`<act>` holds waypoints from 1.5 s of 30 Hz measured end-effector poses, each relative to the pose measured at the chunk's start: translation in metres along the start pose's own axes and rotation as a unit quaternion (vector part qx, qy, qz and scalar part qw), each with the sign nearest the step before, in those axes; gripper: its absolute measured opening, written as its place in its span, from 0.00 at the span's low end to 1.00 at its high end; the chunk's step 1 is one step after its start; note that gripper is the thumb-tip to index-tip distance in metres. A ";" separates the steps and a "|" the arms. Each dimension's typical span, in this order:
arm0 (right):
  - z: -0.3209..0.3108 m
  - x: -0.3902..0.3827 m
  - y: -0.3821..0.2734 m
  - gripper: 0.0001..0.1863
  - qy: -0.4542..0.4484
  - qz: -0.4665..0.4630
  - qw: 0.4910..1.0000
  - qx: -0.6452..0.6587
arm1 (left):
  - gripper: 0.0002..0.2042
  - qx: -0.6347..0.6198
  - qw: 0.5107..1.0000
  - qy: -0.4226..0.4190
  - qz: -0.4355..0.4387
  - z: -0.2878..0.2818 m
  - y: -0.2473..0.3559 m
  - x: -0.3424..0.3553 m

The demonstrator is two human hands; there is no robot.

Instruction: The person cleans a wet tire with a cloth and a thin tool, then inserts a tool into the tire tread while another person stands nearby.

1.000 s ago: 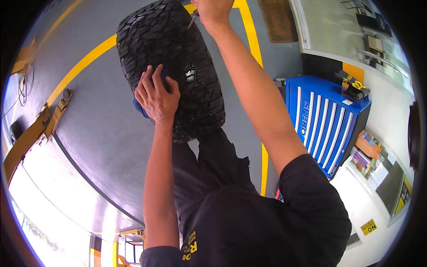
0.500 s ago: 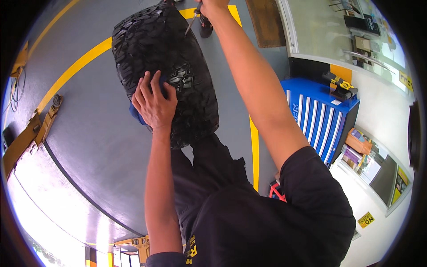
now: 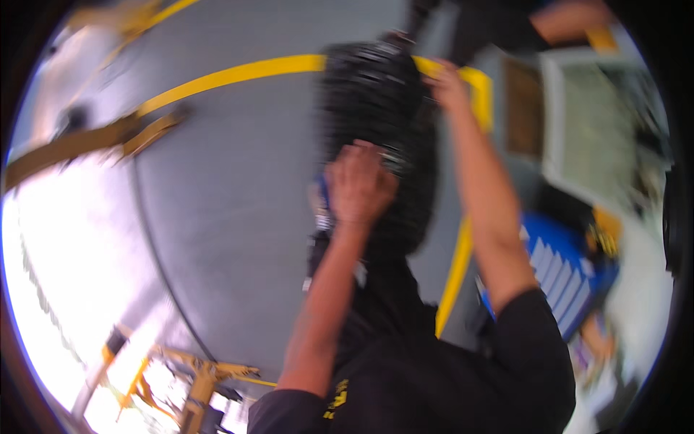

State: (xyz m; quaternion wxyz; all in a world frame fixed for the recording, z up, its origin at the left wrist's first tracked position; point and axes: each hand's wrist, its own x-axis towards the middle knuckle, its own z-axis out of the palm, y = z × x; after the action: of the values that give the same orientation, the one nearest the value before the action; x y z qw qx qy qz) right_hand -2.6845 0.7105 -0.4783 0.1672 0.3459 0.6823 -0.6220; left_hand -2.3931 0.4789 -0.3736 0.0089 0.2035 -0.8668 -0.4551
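– What's hard to see?
– Left hand (image 3: 359, 184), bent over a mostly hidden blue thing (image 3: 323, 192), hold unclear; higher, the smeared right hand (image 3: 450, 88), grip untellable
– The tire (image 3: 405, 195)?
– Under them, upper centre, tread facing us, long axis running top to bottom

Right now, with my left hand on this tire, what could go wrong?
First, the tire could perhaps roll or tip toward you, as its near end is close to your black trousers.
Second, another person is close beyond your right hand, so you might bump each other.
Third, your left hand might slip on the tread; blur hides how firm its grip is.
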 end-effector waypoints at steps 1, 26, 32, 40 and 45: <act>0.065 -0.008 0.037 0.16 0.011 0.021 1.000 -0.018 | 0.19 0.058 0.998 0.016 -0.014 -0.021 -0.032 0.015; 0.204 -0.106 -0.010 0.19 -0.058 -0.012 0.982 0.179 | 0.19 0.220 0.973 0.060 -0.028 -0.070 -0.098 0.011; 0.245 -0.116 -0.005 0.18 -0.048 -0.143 0.982 0.118 | 0.18 0.196 0.977 0.079 -0.021 -0.081 -0.108 0.011; 0.240 -0.174 0.041 0.11 -0.135 -0.083 0.987 0.013 | 0.18 0.189 0.977 0.097 -0.001 -0.090 -0.130 -0.011; 0.242 -0.221 0.094 0.22 -0.025 -0.132 0.957 0.256 | 0.17 0.158 0.981 0.113 -0.015 -0.095 -0.136 -0.027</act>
State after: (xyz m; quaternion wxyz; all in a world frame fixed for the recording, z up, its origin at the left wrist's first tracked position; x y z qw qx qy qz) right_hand -2.5134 0.4180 -0.4433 0.0066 0.2678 0.5356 -0.8009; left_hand -2.3019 0.3460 -0.4215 0.0684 0.2652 -0.9181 -0.2865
